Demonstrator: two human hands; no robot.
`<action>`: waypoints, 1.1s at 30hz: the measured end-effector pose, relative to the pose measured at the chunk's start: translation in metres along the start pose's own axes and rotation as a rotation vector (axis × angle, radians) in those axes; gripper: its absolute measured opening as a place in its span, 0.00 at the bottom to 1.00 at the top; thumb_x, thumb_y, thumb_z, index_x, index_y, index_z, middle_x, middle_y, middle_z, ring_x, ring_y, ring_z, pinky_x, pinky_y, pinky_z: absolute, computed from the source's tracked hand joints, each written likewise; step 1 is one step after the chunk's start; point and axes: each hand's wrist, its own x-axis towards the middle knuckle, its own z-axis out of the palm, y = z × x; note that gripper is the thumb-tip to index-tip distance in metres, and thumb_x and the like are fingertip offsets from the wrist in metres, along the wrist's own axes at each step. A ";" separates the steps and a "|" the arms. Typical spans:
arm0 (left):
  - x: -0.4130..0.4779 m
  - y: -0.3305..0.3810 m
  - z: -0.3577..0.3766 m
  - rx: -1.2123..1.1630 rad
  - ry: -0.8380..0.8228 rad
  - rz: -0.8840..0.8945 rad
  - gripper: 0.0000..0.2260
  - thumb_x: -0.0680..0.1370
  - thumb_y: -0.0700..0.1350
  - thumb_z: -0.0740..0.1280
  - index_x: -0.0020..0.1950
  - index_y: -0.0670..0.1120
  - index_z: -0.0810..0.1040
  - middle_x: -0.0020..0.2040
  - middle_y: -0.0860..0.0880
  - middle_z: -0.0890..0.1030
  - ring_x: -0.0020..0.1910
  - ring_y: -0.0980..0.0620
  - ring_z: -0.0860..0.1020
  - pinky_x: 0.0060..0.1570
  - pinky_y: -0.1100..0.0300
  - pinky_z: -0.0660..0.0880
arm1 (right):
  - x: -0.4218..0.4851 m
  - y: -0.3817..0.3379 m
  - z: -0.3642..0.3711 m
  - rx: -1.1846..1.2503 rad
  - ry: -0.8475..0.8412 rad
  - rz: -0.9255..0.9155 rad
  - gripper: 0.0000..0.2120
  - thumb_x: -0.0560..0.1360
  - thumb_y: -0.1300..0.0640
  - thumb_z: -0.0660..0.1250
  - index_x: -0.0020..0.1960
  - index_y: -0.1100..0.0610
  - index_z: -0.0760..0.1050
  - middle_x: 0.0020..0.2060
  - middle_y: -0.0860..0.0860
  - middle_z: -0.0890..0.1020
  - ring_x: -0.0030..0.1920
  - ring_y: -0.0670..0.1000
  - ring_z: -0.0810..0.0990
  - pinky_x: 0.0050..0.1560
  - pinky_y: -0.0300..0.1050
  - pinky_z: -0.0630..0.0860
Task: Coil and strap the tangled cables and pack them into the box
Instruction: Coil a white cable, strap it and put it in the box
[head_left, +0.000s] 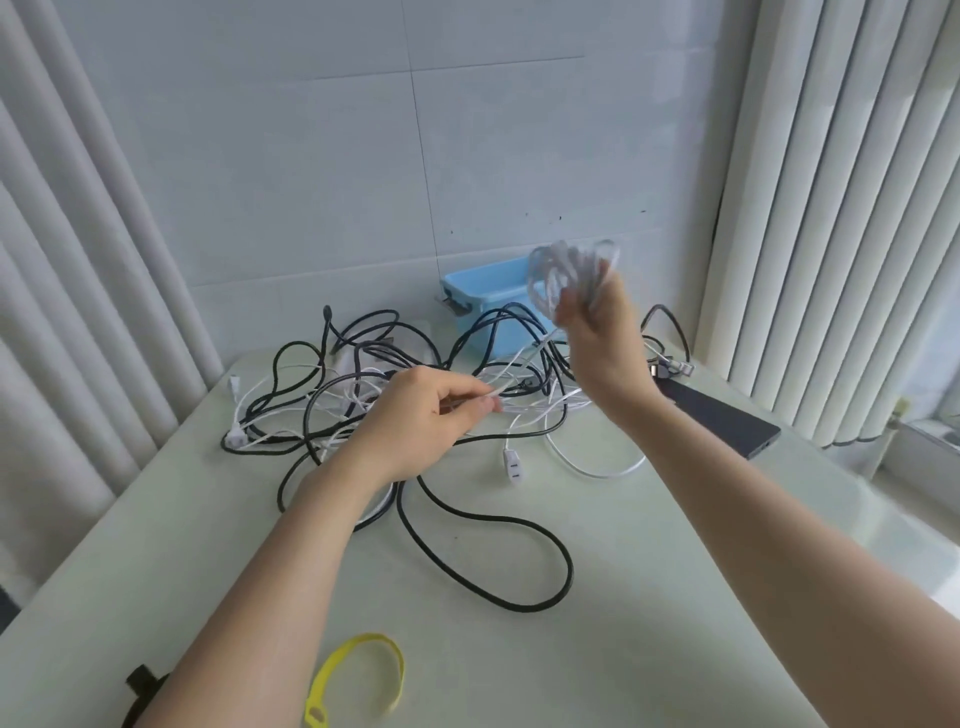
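Note:
A tangle of black and white cables (363, 395) lies across the far half of the table. My right hand (597, 332) is raised above it and grips a blurred coil of white cable (566, 273) in front of the light blue box (488, 291). My left hand (431, 415) hovers over the tangle and pinches a white cable strand (511, 400) that runs up toward the coil. A white plug (511, 465) lies just right of my left hand. A yellow strap (358, 680) lies near the front edge.
A long black cable loop (498, 561) spreads over the table's middle. A dark flat device (722, 421) lies at the right edge, with plugs behind it. A black strap (143, 686) sits at the front left. Curtains hang on both sides.

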 end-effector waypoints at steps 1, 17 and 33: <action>0.000 0.003 0.000 -0.043 -0.026 0.015 0.08 0.74 0.60 0.66 0.50 0.65 0.84 0.46 0.42 0.86 0.48 0.38 0.82 0.54 0.40 0.78 | -0.002 0.005 0.003 -0.168 -0.102 -0.083 0.11 0.82 0.56 0.59 0.64 0.54 0.71 0.49 0.51 0.81 0.50 0.57 0.80 0.61 0.54 0.68; -0.007 -0.009 -0.037 -0.364 0.311 -0.080 0.07 0.82 0.39 0.65 0.50 0.41 0.82 0.45 0.48 0.86 0.45 0.59 0.83 0.48 0.70 0.75 | -0.020 -0.039 0.007 0.270 -0.601 0.144 0.21 0.80 0.49 0.66 0.29 0.51 0.78 0.22 0.47 0.67 0.26 0.50 0.62 0.30 0.42 0.58; -0.002 -0.030 -0.012 -0.053 0.410 -0.265 0.08 0.76 0.43 0.70 0.53 0.53 0.83 0.54 0.60 0.82 0.60 0.56 0.78 0.63 0.55 0.74 | 0.030 -0.040 -0.055 0.648 -0.087 0.248 0.17 0.83 0.51 0.62 0.36 0.55 0.70 0.24 0.48 0.65 0.25 0.46 0.64 0.27 0.38 0.64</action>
